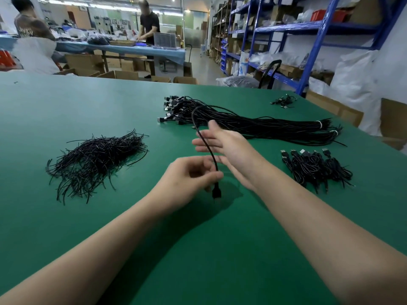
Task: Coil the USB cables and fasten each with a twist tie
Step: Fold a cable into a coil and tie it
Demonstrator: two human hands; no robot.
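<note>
Arching above the left hand (189, 179), the black cable (206, 145) hangs plug-down.

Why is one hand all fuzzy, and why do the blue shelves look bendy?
Head view: the right hand is smeared by motion blur, while the left hand pinching the cable looks sharper; the blue shelves lean and curve because the wide lens bends the edges; soft shadows from the arms fall on the green table.
</note>
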